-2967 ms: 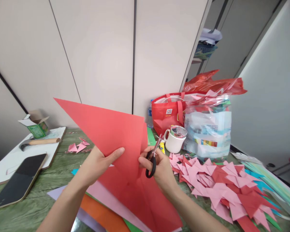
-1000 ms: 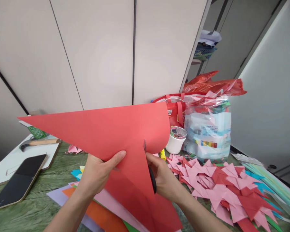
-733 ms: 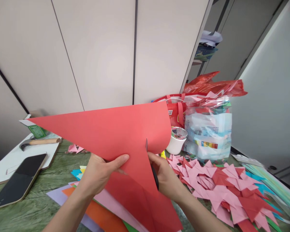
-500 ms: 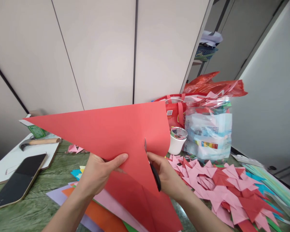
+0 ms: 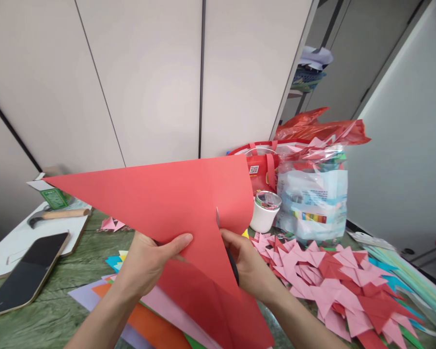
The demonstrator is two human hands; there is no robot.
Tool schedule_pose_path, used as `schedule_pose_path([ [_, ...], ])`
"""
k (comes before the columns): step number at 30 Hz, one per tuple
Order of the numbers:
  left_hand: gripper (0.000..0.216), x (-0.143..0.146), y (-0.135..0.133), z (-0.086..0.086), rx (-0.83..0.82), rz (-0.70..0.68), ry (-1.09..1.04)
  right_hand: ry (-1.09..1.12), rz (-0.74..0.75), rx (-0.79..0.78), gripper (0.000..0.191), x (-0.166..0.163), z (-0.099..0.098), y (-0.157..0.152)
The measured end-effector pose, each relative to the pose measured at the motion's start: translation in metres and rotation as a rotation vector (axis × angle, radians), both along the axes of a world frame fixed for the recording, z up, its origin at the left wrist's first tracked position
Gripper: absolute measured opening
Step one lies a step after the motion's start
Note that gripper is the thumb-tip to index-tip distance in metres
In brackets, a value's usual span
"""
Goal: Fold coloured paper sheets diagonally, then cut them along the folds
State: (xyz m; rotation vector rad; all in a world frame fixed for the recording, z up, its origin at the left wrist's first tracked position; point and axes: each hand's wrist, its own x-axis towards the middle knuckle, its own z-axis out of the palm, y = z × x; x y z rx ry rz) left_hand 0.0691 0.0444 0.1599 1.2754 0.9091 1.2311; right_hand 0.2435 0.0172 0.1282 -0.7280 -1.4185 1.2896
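Above the green counter (image 5: 58,310), close before the person, the left hand (image 5: 150,259) held the red sheet (image 5: 160,198) in a shut pinch grip, with the thumb on the near face and the fingers behind it. The right hand (image 5: 249,266) had its grip closed on the scissors (image 5: 233,265), of which only a strip of black handle and a blade tip at the head of a slit could be seen. The paper hid whether the blades stood apart.

Three seconds before, the sheet had pointed up and to the left, with the scissors in plain view at its edge. Since then it had been turned so that its long point ran out to the left and its top right corner curled over, and the blades had gone in behind it. Through the last second little had shifted. By my reading, the cut stood partway into the sheet.

Other coloured sheets (image 5: 148,325) lay flat beneath the hands, and a pile of folded pink and red pieces (image 5: 334,286) lay just to the right. A white cup (image 5: 263,215) stood beyond.
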Motion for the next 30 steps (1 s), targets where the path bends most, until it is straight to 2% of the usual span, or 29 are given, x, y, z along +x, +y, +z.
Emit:
schedule_pose_path([
  [18, 0.020, -0.0010, -0.0009, 0.0010, 0.033, 0.001, 0.017, -0.037, -0.083, -0.003, 0.036, -0.0024, -0.0053, 0.0006],
  [30, 0.022, -0.0009, -0.0013, 0.0013, 0.014, -0.003, -0.007, 0.057, -0.054, -0.044, 0.036, -0.0058, 0.0007, -0.0001],
])
